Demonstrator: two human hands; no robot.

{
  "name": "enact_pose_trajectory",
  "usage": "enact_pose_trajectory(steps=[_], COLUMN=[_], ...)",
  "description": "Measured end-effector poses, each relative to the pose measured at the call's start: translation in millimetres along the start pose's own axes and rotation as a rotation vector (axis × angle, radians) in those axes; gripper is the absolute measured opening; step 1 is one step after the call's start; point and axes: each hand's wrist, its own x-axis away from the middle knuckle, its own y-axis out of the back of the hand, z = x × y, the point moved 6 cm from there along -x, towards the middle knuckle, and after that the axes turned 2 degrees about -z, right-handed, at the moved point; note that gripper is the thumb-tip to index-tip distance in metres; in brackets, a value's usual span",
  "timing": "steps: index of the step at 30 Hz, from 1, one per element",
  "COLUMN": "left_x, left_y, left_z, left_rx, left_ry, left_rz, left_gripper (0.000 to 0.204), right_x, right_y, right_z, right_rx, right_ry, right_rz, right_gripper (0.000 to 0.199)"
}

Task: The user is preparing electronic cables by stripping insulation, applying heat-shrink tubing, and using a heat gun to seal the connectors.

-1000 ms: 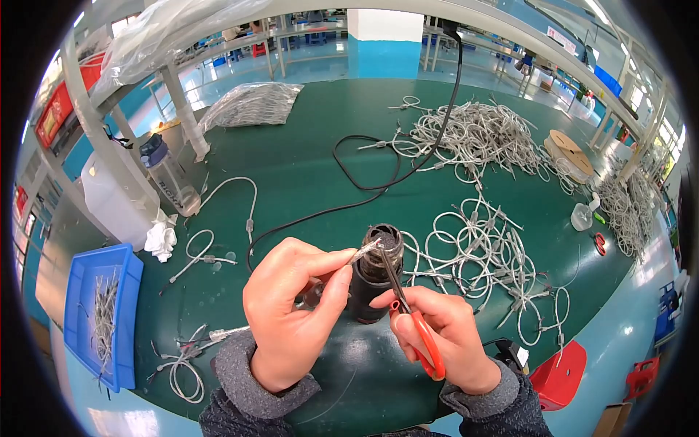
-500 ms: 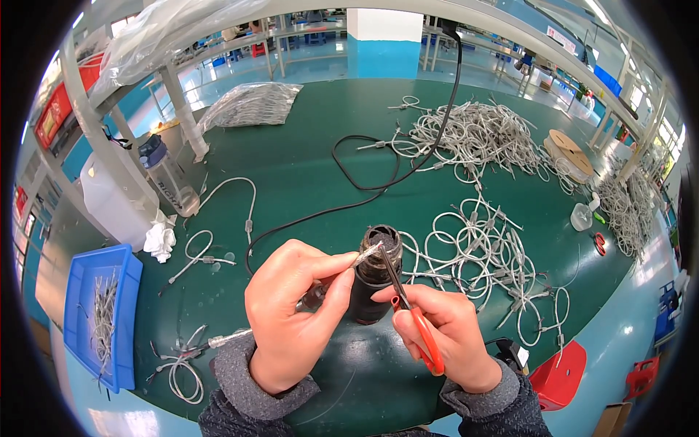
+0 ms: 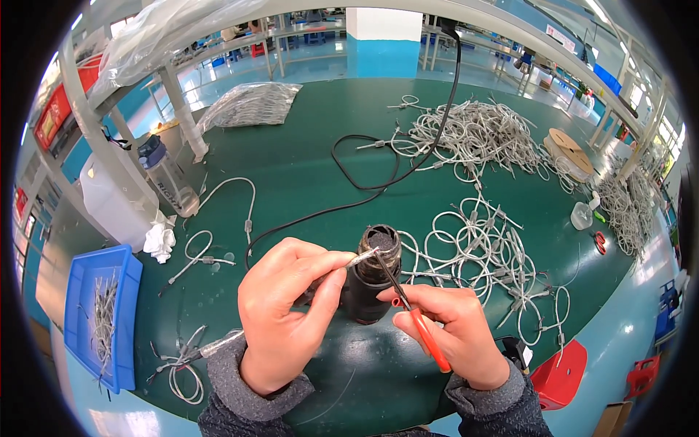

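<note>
While our hands met over the dark cylinder [image 3: 373,280], we worked at its open top.

Our left hand [image 3: 284,313] had its fingers [image 3: 331,261] pinched shut on a small silvery ferrule [image 3: 362,256], its long axis pointing right toward the cylinder's rim, just beside it. Our right hand [image 3: 448,331] was closed around red-handled pliers [image 3: 411,313], the tips reaching up-left to the same spot. The cylinder stood upright on the green worktop [image 3: 306,167], between both hands, white cable loops [image 3: 480,247] lying beyond.

Two hands [image 3: 284,320], one dark jar [image 3: 373,280], perhaps three cable heaps [image 3: 477,131].
</note>
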Motion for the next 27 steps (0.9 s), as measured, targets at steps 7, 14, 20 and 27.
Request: enact_pose_trajectory(steps=[7, 14, 20, 27], left_x=[-2.1, 2.3, 7.4, 9.0], left_y=[-1.1, -2.0, -1.8, -2.4], left_z=[-4.1, 6.2, 5.0, 7.3], left_rx=[-0.015, 0.149, 0.47, 0.519], left_ry=[-0.005, 0.15, 0.344, 0.323], left_rz=[0.036, 0.082, 0.046, 0.073], left_gripper=[0.021, 0.018, 0.016, 0.02], right_x=[-0.6, -1.1, 3.8, 7.3], right_y=[5.6, 6.1, 7.9, 8.3], right_z=[2.6, 9.0, 19.4, 24.3], right_rx=[0.086, 0.119, 0.508, 0.72], right_ry=[0.059, 0.092, 0.286, 0.513], right_rz=[-0.009, -0.011, -0.193, -0.366], right_gripper=[0.027, 0.034, 0.045, 0.051])
